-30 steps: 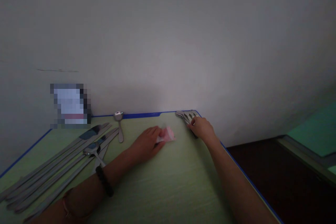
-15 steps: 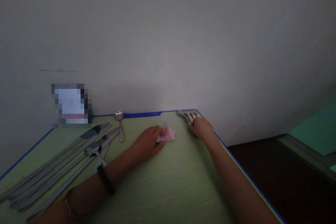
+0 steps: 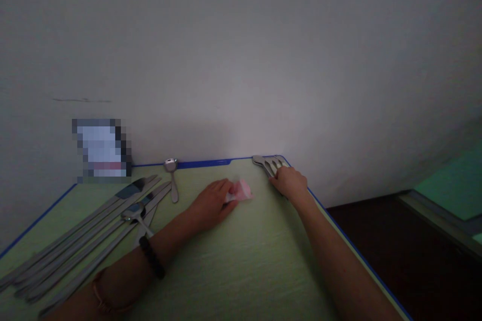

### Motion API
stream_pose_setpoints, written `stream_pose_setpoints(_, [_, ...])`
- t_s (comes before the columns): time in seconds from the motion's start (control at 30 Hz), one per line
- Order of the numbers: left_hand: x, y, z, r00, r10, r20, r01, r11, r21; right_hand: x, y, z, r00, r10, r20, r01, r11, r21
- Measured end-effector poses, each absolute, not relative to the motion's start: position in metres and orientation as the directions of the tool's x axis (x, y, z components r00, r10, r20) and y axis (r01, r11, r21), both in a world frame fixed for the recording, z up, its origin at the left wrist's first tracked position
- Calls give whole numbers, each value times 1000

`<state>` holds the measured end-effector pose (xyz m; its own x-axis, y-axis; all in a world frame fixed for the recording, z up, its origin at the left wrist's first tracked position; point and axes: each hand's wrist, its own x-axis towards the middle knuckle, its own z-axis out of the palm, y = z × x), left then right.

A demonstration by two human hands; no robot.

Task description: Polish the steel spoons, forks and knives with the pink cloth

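Observation:
My left hand lies on the green table with its fingers closed on a small pink and white cloth. My right hand rests at the table's far right corner on the handles of a bunch of spoons, fingers curled over them. The spoon bowls stick out past my fingers toward the wall.
A single spoon lies near the back edge, left of my left hand. Several knives and another spoon lie in a row at the left. A blurred box stands against the wall. The blue-edged table drops off at the right to a dark floor.
Almost nothing: both hands stay where they were; the view has only shifted slightly.

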<state>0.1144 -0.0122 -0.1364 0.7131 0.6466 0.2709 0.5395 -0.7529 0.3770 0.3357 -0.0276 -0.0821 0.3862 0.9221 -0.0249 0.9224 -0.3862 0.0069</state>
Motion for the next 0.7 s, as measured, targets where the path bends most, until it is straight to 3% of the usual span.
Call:
stream_pose_setpoints(0.5, [116, -11, -138, 715, 657, 237, 544, -737, 401, 333, -28, -82, 358, 931, 72, 934, -355, -45])
stream_pose_setpoints(0.6, [113, -13, -134, 726, 659, 196, 549, -728, 410, 323, -28, -78, 274, 957, 94, 960, -266, -84])
stream_pose_setpoints(0.7, [101, -17, -123, 746, 651, 137, 555, -722, 412, 304, -31, -75, 101, 987, 125, 984, -80, -161])
